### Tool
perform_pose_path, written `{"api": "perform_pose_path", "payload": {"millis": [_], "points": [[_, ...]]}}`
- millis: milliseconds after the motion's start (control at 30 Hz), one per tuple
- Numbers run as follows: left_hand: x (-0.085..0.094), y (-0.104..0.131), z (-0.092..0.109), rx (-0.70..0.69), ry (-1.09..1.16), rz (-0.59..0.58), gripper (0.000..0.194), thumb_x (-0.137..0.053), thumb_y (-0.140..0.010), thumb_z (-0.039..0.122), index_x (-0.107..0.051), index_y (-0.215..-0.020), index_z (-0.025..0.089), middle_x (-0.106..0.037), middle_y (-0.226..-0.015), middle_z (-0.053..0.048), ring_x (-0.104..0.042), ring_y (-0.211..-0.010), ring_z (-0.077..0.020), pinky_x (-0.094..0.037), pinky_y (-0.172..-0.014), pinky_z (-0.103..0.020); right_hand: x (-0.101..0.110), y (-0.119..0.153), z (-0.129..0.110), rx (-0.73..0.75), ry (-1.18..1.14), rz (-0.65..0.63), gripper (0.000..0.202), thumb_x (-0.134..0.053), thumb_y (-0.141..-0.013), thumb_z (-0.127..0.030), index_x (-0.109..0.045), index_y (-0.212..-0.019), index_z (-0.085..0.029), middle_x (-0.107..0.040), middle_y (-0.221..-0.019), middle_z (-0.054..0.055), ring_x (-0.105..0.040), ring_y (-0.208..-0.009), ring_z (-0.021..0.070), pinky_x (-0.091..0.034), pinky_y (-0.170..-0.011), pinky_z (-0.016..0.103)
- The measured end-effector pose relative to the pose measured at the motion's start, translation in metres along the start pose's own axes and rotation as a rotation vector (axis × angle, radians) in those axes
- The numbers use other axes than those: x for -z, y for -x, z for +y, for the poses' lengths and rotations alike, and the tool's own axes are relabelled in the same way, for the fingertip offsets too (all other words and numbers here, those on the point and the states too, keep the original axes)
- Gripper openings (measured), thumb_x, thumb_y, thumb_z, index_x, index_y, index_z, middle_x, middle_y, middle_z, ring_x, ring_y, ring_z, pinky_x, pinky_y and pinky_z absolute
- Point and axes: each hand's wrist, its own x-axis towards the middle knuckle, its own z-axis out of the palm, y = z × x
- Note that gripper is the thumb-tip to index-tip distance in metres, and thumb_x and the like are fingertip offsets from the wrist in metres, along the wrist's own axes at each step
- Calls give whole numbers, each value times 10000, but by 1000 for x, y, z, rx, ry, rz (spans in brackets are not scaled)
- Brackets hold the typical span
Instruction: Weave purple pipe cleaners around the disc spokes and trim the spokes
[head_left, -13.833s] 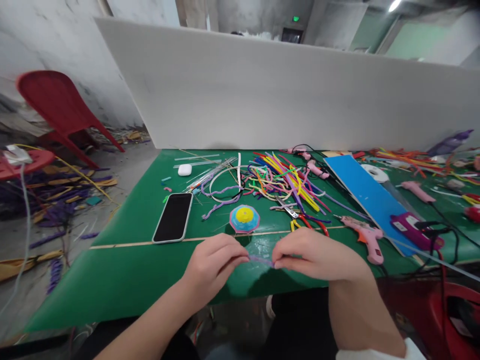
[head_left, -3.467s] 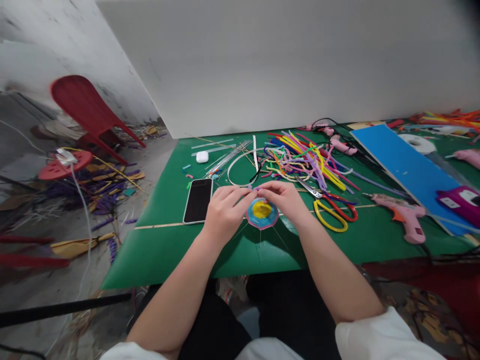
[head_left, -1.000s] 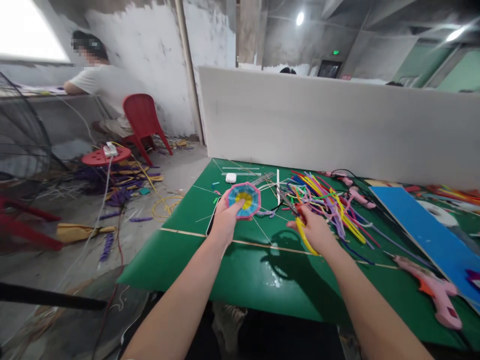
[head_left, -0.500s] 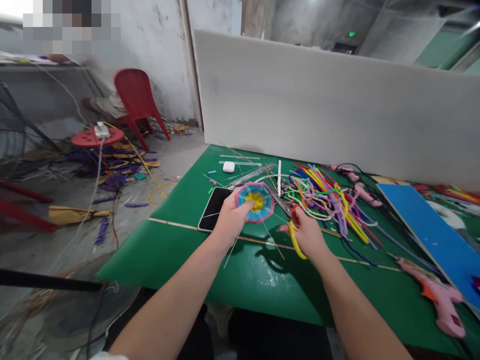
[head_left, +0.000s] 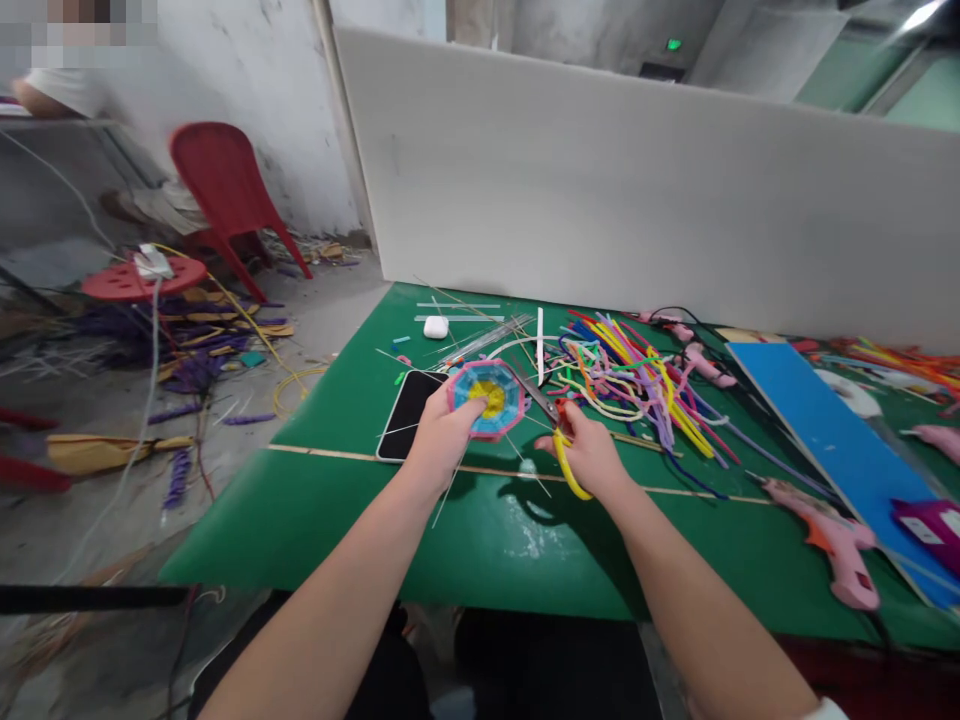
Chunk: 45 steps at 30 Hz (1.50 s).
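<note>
My left hand (head_left: 442, 425) pinches a small eight-sided woven piece (head_left: 501, 400), yellow at its centre, then blue, with a pink rim. Thin pale rods stick out from it on several sides. In my right hand (head_left: 589, 450) is a pair of scissors (head_left: 564, 462) with yellow and red handles. Its blades point up and left, close to the right edge of the woven piece; whether they touch it I cannot tell. Beneath and left of my left hand lies a black-screened phone (head_left: 409, 415). A heap of coloured pipe cleaners (head_left: 637, 370) lies beyond my right hand.
On the green table (head_left: 315, 530) lie a white earphone case (head_left: 436, 327), clear sticks (head_left: 487, 340) and a pink glue gun (head_left: 829, 535). A blue board (head_left: 832, 430) is at the right. A white partition (head_left: 637, 200) stands behind. Left are a red chair (head_left: 217, 180) and a red stool (head_left: 112, 280).
The whole view has shifted, so the table things appear further left and slightly higher. Both hands keep hold of the woven piece and the scissors, with little change between them.
</note>
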Motion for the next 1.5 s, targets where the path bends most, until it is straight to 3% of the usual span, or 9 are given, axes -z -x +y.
{"api": "perform_pose_path", "payload": {"millis": [400, 667, 967, 1500], "points": [[-12, 11, 1, -6, -155, -59, 394, -649, -645, 222, -571, -1026, 163, -667, -797, -28, -617, -542, -148, -517, -432, -245, 1, 6, 7, -17, 113, 164, 389, -552, -673, -570, -452, -808, -219, -561, -640, -20, -550, -578, 147, -329, -540, 228], [-18, 15, 4, 34, -252, -78, 369, -644, -651, 241, -570, -1008, 181, -669, -835, -16, -613, -556, -132, -514, -458, -240, -1, 13, 10, -38, 101, 162, 392, -533, -689, -582, -428, -819, -228, -604, -719, -9, -594, -654, 159, -334, -552, 222], [-16, 11, -2, 43, -286, -64, 362, -660, -649, 241, -580, -1000, 201, -675, -870, -27, -618, -575, -141, -523, -482, -264, -5, 11, 16, -63, 126, 148, 447, -539, -651, -638, -423, -808, -237, -594, -671, -25, -599, -658, 172, -321, -561, 227], [-10, 9, -3, 60, -287, -177, 348, -687, -657, 322, -576, -983, 272, -691, -823, 32, -640, -602, -147, -521, -499, -258, -3, 11, 16, -51, 90, 138, 409, -522, -669, -620, -402, -755, -239, -546, -658, -42, -554, -604, 142, -291, -529, 217]]}}
